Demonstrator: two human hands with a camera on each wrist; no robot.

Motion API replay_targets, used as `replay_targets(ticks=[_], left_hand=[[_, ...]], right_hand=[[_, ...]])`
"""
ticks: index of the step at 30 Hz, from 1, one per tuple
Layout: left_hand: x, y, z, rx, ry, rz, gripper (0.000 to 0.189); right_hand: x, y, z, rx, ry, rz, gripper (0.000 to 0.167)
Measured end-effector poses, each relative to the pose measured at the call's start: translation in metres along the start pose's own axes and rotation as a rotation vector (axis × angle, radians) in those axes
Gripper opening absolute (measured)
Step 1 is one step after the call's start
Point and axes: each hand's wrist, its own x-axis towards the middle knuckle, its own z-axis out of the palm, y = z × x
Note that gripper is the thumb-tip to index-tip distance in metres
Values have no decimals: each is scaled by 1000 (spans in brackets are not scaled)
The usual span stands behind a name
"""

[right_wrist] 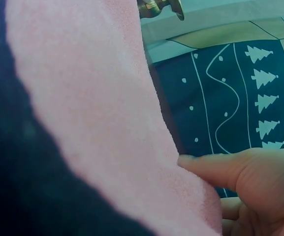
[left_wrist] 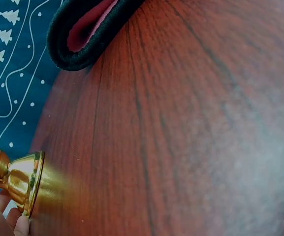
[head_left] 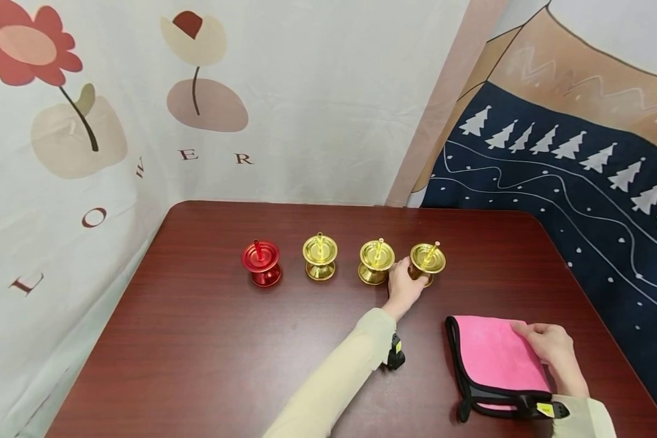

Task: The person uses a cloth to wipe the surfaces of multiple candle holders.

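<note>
My left hand (head_left: 404, 287) grips the rightmost gold candle holder (head_left: 437, 261) below its dish. In the left wrist view, fingers wrap the stem of this gold candle holder (left_wrist: 21, 179), and its flared foot faces the wood tabletop. On the right, my right hand (head_left: 552, 348) pinches the edge of a folded pink cloth (head_left: 498, 356) with black trim. The right wrist view has the thumb (right_wrist: 210, 167) on the pink cloth (right_wrist: 97, 108) and the other fingers behind its edge.
Left of the held one stand two more gold candle holders, a near one (head_left: 373, 274) and a farther one (head_left: 320, 271), then a red candle holder (head_left: 265, 277). All are on a dark red-brown table (head_left: 197, 340). Printed curtains (head_left: 328, 121) hang behind and at the right.
</note>
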Motion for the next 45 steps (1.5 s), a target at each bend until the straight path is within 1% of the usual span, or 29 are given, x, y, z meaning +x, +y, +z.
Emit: replay_targets(ticks=[5,9,14,16,22,26,32,35,38,42,45], left_hand=[[2,1,-1,29,-39,-29,33],[4,3,0,59,-58,-25,30],[6,2,1,97,-51,-10,28],[6,1,3,105,-41,6,28],[6,-1,3,98,-23,50,25],[6,-1,3,95,-7,78,30],[4,0,1,120,0,98,33],[3,0,0,150,9,143,33],[1,1,-2,164,15,215,33],[-1,4,-5,137,11,304,30],[-3,6,-7,117,1,342,29]], right_hand=[[-1,0,3,-35,44,-43,60],[-2,0,3,-28,62,-56,55],[-4,-2,1,-13,54,-53,51],[-5,-2,1,-8,47,-46,50],[-4,-1,2,-2,42,-30,51],[-4,-1,3,1,47,-29,52],[-3,-1,3,3,53,-47,55],[-3,-1,3,5,54,-49,54],[-3,0,4,6,55,-36,52],[-3,1,4,8,59,-31,49],[-2,2,4,16,54,-47,51]])
